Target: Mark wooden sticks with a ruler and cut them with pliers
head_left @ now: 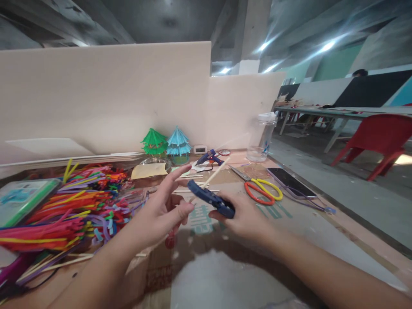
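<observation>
The cardboard-covered worktable (299, 223) spreads out in front of the person, backed by a pale partition board (106, 94). At its left side lies a big loose heap of pipe cleaners (74, 206) in many colours, soft and fuzzy by the look of them.

Both forearms reach in over the middle of the table. The right hand (247, 219) is clamped around a dark blue glue gun (210, 199), held just above the cardboard with its nozzle end pointing left and away. I judge it a light, rigid plastic tool, best taken by its thick handle as it is now; the nozzle end may be hot, so fingers should stay off it. The left hand (164, 210) hovers just beside that nozzle end with fingers spread apart and the thumb close to the tool, holding nothing that I can make out.

A thin wooden stick (214, 174) runs behind the gun; it looks stiff, very light and easy to snap.

Further right lie scissors (262, 190) with one orange and one yellow loop, then a dark phone (291, 182) flat on the table, and a clear plastic bottle (263, 137) near the partition. Two small paper trees (165, 143), green and blue, stand at the back.

Teal printing shows on the cardboard between the hands, and red print lower down, but neither can be read.
</observation>
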The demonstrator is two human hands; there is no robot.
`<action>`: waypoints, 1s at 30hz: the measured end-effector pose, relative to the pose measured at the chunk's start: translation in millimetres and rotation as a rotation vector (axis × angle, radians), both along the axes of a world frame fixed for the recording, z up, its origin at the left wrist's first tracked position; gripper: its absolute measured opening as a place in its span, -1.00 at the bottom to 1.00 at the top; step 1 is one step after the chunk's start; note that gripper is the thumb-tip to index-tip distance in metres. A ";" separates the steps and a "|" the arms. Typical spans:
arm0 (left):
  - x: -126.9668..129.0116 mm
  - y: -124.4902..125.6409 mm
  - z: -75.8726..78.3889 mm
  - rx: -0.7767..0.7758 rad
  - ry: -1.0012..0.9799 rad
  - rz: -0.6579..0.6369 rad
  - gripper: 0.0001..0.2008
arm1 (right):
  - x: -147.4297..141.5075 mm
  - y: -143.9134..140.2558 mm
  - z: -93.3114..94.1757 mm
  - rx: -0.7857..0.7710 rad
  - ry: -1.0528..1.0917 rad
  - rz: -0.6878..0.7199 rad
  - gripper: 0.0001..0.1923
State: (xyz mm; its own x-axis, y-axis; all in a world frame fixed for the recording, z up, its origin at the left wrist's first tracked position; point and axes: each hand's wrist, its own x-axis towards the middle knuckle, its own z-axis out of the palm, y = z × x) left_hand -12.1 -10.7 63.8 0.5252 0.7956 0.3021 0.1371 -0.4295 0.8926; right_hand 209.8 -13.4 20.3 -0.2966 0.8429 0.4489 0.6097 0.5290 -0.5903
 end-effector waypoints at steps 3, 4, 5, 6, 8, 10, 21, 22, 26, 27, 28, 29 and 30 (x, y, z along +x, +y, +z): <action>-6.6 17.0 -1.9 -0.182 -0.047 -0.045 -0.37 | -12.3 3.9 -6.5 -0.316 0.140 0.022 -0.80; -8.0 21.6 -3.4 -0.215 -0.077 -0.036 -0.40 | -14.4 4.7 -7.0 -0.380 0.167 0.040 -0.79; -8.8 25.2 -5.2 -0.240 -0.109 -0.020 -0.42 | -15.8 4.9 -6.8 -0.436 0.180 0.059 -0.78; -8.9 27.8 -7.3 -0.260 -0.140 -0.006 -0.42 | -16.7 4.7 -6.0 -0.486 0.184 0.069 -0.76; -7.6 30.2 -11.2 -0.307 -0.182 -0.008 -0.38 | -18.3 3.2 -3.6 -0.575 0.176 0.086 -0.73; -5.5 30.7 -14.0 -0.371 -0.205 -0.039 -0.35 | -20.6 1.3 -1.4 -0.640 0.169 0.093 -0.73; -8.4 38.1 -19.0 -0.566 -0.341 -0.160 -0.51 | -32.9 1.4 -9.8 -0.649 0.187 0.066 -0.71; -9.0 38.5 -19.8 -0.574 -0.347 -0.169 -0.52 | -33.5 1.5 -11.0 -0.636 0.179 0.060 -0.71; -9.4 38.9 -21.1 -0.588 -0.368 -0.191 -0.56 | -35.5 2.3 -14.2 -0.582 0.170 0.022 -0.67; -9.1 38.8 -20.9 -0.590 -0.371 -0.193 -0.56 | -35.8 2.6 -14.6 -0.576 0.173 0.016 -0.66; -8.7 38.6 -20.7 -0.591 -0.375 -0.195 -0.56 | -36.0 2.8 -14.7 -0.571 0.176 0.013 -0.65; -8.3 38.2 -20.3 -0.593 -0.378 -0.196 -0.56 | -36.1 2.8 -14.7 -0.568 0.178 0.012 -0.65; -7.9 37.8 -20.0 -0.594 -0.381 -0.197 -0.56 | -36.1 2.7 -14.5 -0.568 0.180 0.011 -0.65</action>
